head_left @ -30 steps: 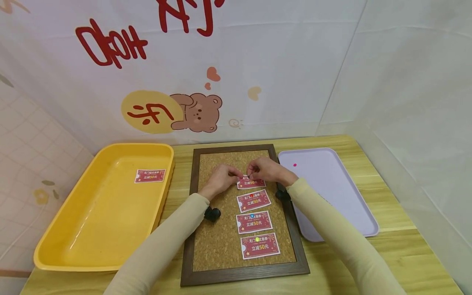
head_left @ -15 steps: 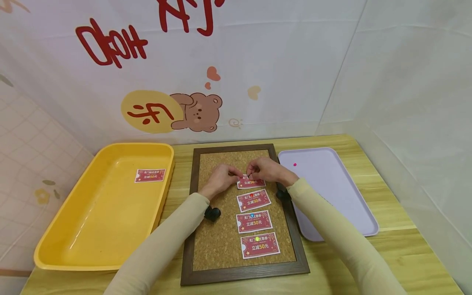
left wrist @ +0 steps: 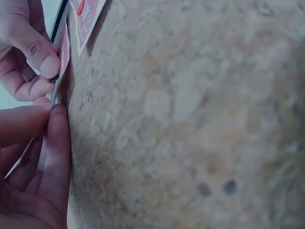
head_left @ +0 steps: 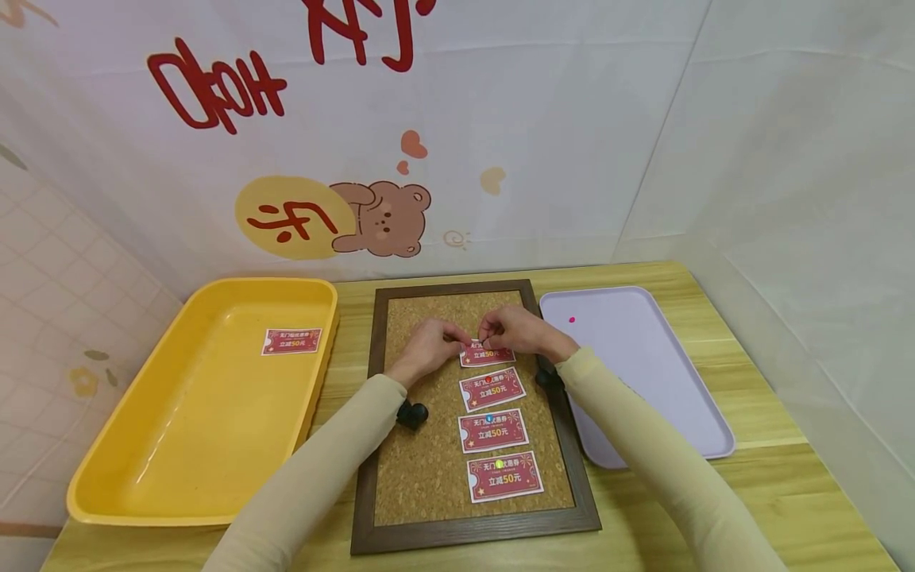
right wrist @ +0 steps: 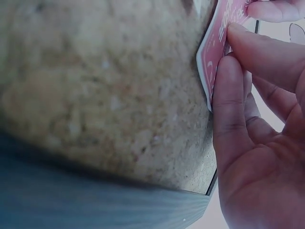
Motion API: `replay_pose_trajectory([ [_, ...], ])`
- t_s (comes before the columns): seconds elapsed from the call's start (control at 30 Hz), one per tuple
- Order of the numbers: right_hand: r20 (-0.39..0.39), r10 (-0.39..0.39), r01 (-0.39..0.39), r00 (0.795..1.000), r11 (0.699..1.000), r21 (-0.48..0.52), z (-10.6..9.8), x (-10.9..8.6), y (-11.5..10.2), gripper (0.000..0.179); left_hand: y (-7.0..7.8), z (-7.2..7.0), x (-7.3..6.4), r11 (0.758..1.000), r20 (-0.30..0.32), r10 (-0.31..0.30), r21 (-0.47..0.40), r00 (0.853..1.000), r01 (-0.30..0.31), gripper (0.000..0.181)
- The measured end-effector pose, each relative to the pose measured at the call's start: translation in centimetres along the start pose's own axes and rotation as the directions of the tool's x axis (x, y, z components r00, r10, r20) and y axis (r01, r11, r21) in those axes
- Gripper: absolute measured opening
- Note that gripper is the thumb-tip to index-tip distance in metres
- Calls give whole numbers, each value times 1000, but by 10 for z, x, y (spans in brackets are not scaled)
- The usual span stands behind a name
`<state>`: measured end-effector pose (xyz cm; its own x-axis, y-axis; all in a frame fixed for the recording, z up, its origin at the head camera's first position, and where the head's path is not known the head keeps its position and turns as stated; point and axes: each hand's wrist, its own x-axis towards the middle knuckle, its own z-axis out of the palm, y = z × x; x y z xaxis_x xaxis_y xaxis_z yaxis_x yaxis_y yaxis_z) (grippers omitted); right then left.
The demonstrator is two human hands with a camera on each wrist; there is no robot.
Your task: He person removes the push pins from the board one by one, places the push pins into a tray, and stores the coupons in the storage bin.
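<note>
On a brown-framed corkboard (head_left: 418,485), a red paper coupon (head_left: 488,357) is at the top of a column of coupons. My left hand (head_left: 427,349) pinches its upper left edge between thumb and finger. From the right, my right hand (head_left: 519,329) pinches a small dark push pin (left wrist: 55,79) against the coupon's upper part; fingers mostly hide the pin. Below are three similar coupons, one with a red pin (head_left: 488,380), one with a blue pin (head_left: 489,418) and the lowest with a yellow-green pin (head_left: 499,464).
A yellow bin (head_left: 193,413) stands left of the board, with one coupon (head_left: 291,341) inside near its right wall. To the right lies a pale purple tray (head_left: 665,373) bearing a pink pin (head_left: 572,320), partly under my right sleeve. A printed wall covering rises behind the table.
</note>
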<state>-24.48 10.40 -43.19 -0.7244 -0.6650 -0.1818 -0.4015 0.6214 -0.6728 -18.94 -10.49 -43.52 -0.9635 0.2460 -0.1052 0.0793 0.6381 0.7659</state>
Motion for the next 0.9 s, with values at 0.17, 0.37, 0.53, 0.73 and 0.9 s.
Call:
replay_pose_trajectory([
  [0.17, -3, 4, -4, 1000, 1000, -7, 0, 1, 1, 4, -1, 1, 1, 1000, -1, -8, -1, 1000, 8, 12],
  [0.37, -2, -3, 3, 1000, 1000, -3, -1, 1, 1, 4, 0, 0, 2, 1000, -5, -12, 2, 1000, 12, 12],
  [0.53, 0, -14, 14, 1000, 1000, 8, -3, 0, 0, 6, 3, -2, 1, 1000, 4, -25, 3, 1000, 25, 12],
  [0.73, 6, 4, -4, 1000, 1000, 11, -3, -1, -3, 5, 4, -2, 1, 1000, 10, -25, -1, 1000, 25, 13],
  [0.9, 2, 6, -6, 1000, 1000, -7, -3, -2, -3, 5, 6, -2, 1, 999, 8, -32, 4, 999, 31, 13],
])
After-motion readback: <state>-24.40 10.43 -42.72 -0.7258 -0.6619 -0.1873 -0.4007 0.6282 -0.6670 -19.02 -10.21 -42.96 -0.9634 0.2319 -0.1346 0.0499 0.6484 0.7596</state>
